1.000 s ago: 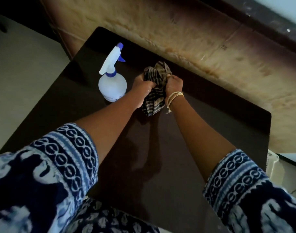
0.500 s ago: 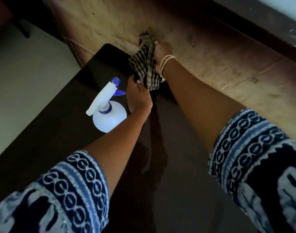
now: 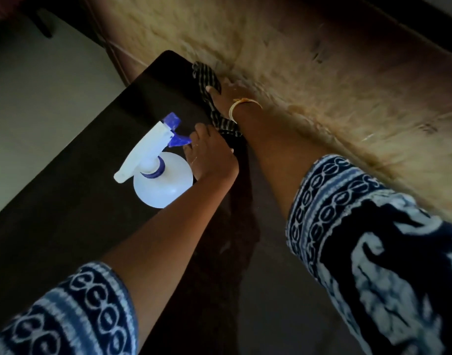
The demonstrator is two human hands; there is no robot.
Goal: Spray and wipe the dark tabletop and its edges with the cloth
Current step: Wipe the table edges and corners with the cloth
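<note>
The wiping step is in hand, at the far edge of the dark worktop [image 3: 73, 226], where it meets the worn tan wall [image 3: 322, 103] in the upper half of the frame. The right hand [image 3: 221, 97] presses the striped cloth [image 3: 207, 75] against that edge near the worktop's upper corner; its grip is closed around the cloth, though motion blur hides how the fingers lie. The cloth trails down toward the centre of the frame, where the left hand [image 3: 209, 155] holds its lower end in curled fingers, just beside the spray bottle [image 3: 158, 170]. The bottle stands upright on the worktop, left of centre, its blue nozzle pointing toward the upper right, with nobody holding it.

Judging from this, the next move calls for dragging the cloth along the wall-side edge toward the right, keeping it pressed into the seam, while the left hand avoids knocking the bottle.
</note>
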